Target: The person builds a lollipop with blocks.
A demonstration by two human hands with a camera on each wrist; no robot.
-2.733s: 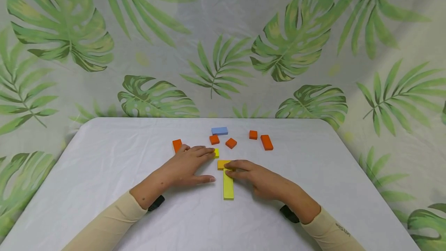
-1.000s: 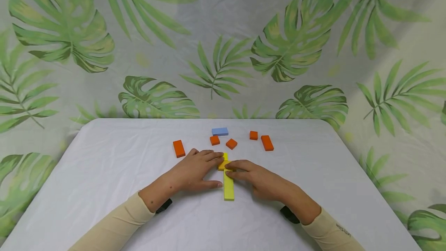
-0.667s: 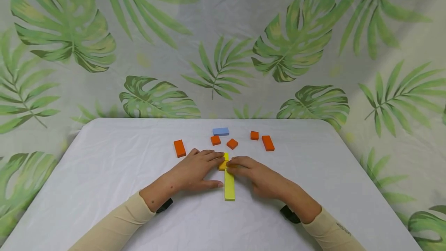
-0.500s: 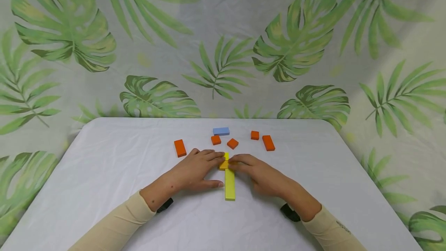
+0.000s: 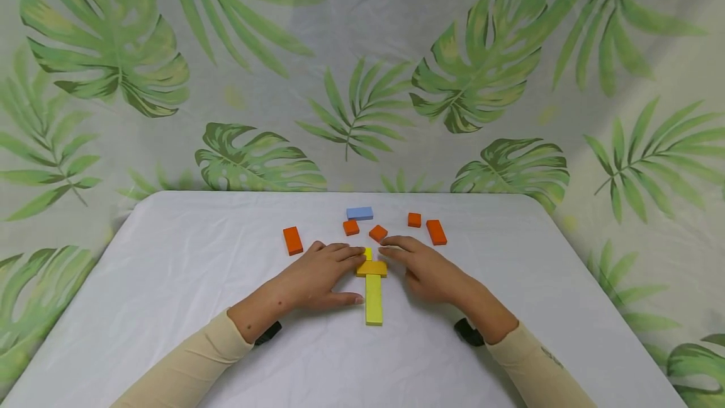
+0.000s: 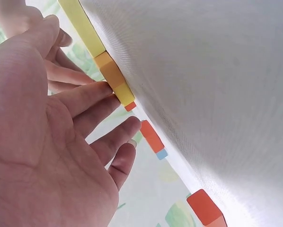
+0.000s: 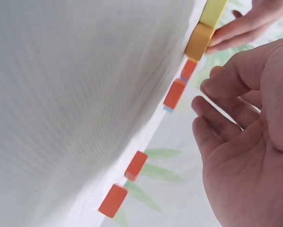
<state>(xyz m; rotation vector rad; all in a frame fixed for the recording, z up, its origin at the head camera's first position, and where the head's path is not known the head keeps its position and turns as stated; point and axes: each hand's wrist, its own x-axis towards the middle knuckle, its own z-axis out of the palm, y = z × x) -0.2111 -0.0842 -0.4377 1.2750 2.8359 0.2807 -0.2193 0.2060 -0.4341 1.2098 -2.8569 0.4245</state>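
Observation:
In the head view, a long yellow-green block (image 5: 374, 302) lies lengthwise on the table, its far end against a crosswise orange-yellow block (image 5: 376, 268). Beyond that sits a small yellow block (image 5: 368, 253), partly covered by the fingertips of my left hand (image 5: 317, 276). Those fingers are nearly straight and touch its left side; the thumb stretches toward the long block. My right hand (image 5: 427, 269) holds nothing, its fingers loosely bent just right of the small yellow block. Right beyond its fingertips is a red-orange cube (image 5: 378, 233). The right wrist view shows the right fingers (image 7: 217, 118) apart from every block.
Farther back on the white-covered table (image 5: 198, 238) lie a blue block (image 5: 359, 213) and two more red-orange cubes, one left (image 5: 351, 227) and one right (image 5: 415, 220). Longer red-orange blocks lie at left (image 5: 292, 240) and right (image 5: 436, 232). A leaf-patterned cloth (image 5: 362, 74) hangs behind.
My left hand has slid the small yellow block rightward to the orange-yellow block, then stayed there. My right hand has let go of the orange-yellow block and moved away toward the back.

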